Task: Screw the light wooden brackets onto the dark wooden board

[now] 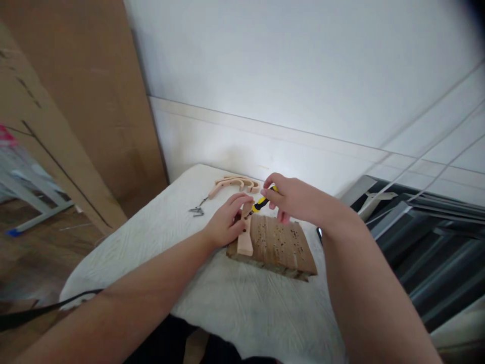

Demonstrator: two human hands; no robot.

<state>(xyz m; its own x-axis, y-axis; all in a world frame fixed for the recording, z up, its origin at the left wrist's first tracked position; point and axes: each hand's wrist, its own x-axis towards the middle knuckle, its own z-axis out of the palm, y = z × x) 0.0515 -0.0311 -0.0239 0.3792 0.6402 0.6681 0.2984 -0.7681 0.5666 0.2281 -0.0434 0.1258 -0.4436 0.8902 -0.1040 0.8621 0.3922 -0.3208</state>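
Note:
My left hand [229, 220] is closed around a pale wooden piece [245, 243] with dark holes, pressing it on the left part of a wooden board [282, 242]. That board is pitted with many small holes. In my right hand [286, 194] is a yellow and black screwdriver [259, 203], gripped by its handle and tilted. Its tip points down at the wooden piece near my left fingers; whether it sits in a screw is too small to tell. Behind my left hand lie several curved wooden hooks [237, 183], and a small pile of screws [196, 211] is beside them.
A white cloth [151, 247] covers the table under the board. The white wall [284, 76] rises close behind. Large cardboard [109, 101] stands at the left, and dark grey panels [435, 247] lean at the right. A black strap [49, 306] hangs at lower left.

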